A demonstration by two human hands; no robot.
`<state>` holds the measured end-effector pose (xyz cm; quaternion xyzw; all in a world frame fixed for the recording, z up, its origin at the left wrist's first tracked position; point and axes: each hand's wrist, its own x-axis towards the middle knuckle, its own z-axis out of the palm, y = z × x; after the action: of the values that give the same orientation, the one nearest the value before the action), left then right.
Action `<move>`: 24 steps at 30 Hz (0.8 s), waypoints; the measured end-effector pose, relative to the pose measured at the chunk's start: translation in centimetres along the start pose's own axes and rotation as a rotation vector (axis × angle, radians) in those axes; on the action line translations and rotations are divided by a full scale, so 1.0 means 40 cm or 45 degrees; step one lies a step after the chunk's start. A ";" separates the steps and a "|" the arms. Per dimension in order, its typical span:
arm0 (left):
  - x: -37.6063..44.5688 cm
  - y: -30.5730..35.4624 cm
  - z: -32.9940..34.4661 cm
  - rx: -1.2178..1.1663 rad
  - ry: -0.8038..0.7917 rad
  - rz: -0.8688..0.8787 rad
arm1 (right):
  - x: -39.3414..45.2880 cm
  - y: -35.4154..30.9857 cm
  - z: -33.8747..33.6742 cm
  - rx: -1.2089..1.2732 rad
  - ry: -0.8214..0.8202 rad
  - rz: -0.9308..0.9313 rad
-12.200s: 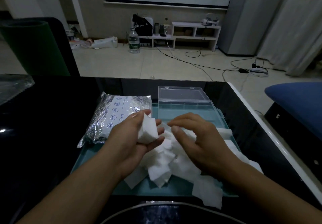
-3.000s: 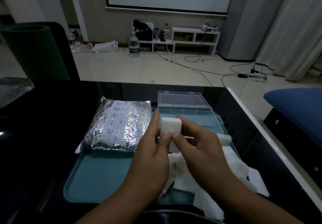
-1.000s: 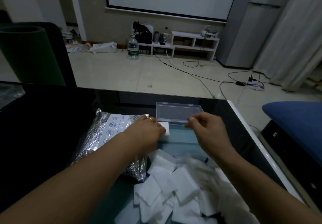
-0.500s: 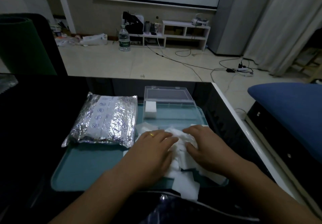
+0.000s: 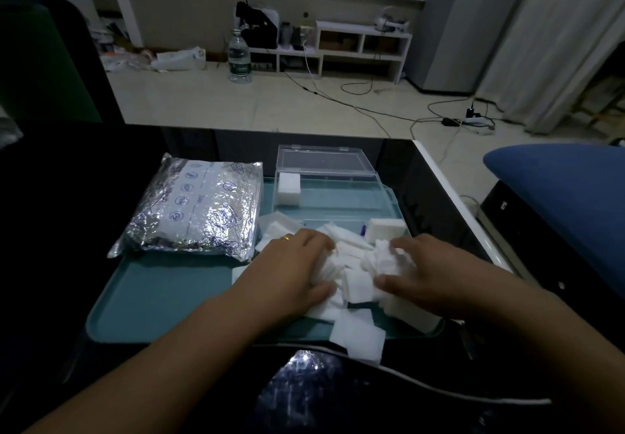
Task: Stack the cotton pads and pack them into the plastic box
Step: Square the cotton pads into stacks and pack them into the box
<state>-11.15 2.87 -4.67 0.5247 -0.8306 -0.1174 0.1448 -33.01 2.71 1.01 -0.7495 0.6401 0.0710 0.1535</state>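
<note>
Cotton pads [image 5: 355, 285] lie in a loose white heap on the near right part of a teal tray [image 5: 162, 298], and one pad [image 5: 358, 335] hangs over the tray's front rim. Both hands rest on the heap. The left hand [image 5: 291, 271], with a gold ring on one finger, lies palm down on the heap's left side with its fingers curled into the pads, thumb against the near edge. The right hand [image 5: 426, 274] sits on the right side, its fingers bent around a bunch of pads and its thumb pointing toward the left hand. Whether either hand has actually lifted any pads cannot be told. Just beyond the heap stands the clear plastic box [image 5: 324, 193], its lid [image 5: 321, 159] folded back and open; a short stack of pads [image 5: 289, 189] stands inside in the far left corner. Another neat stack [image 5: 385, 229] sits on the tray by the box's near right corner. A silver foil pack [image 5: 199, 210] lies on the tray's left part, beside the box. The tray rests on a dark glossy desk [image 5: 67, 197].
</note>
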 end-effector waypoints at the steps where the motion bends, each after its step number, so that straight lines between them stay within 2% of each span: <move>1: 0.001 -0.001 0.001 -0.016 -0.007 -0.008 | -0.004 -0.003 0.001 0.001 -0.043 -0.005; 4: 0.004 -0.003 -0.003 -0.123 0.020 -0.041 | -0.002 -0.011 0.011 0.023 -0.041 -0.027; 10: -0.006 -0.006 -0.044 -0.510 0.314 -0.141 | 0.012 -0.035 0.025 0.264 0.289 -0.173; 12: -0.014 -0.009 -0.060 -0.771 0.346 -0.253 | 0.022 -0.044 0.030 0.408 0.376 -0.198; 15: -0.024 -0.004 -0.074 -1.280 0.311 -0.379 | 0.044 -0.060 0.044 0.551 0.375 -0.182; 18: -0.029 -0.010 -0.059 -1.292 0.198 -0.379 | 0.064 -0.064 0.054 0.578 0.350 -0.182; 20: -0.028 -0.017 -0.048 -1.234 0.126 -0.366 | 0.063 -0.058 0.054 0.448 0.338 -0.229; 22: -0.025 -0.022 -0.044 -1.083 0.116 -0.341 | 0.050 -0.051 0.048 0.293 0.372 -0.309; 24: -0.023 -0.019 -0.043 -0.910 0.161 -0.302 | 0.031 -0.048 0.038 0.265 0.474 -0.348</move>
<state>-9.52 3.29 -3.43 0.5399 -0.6601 -0.3831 0.3550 -30.80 2.31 -0.54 -0.8094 0.5539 -0.1560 0.1175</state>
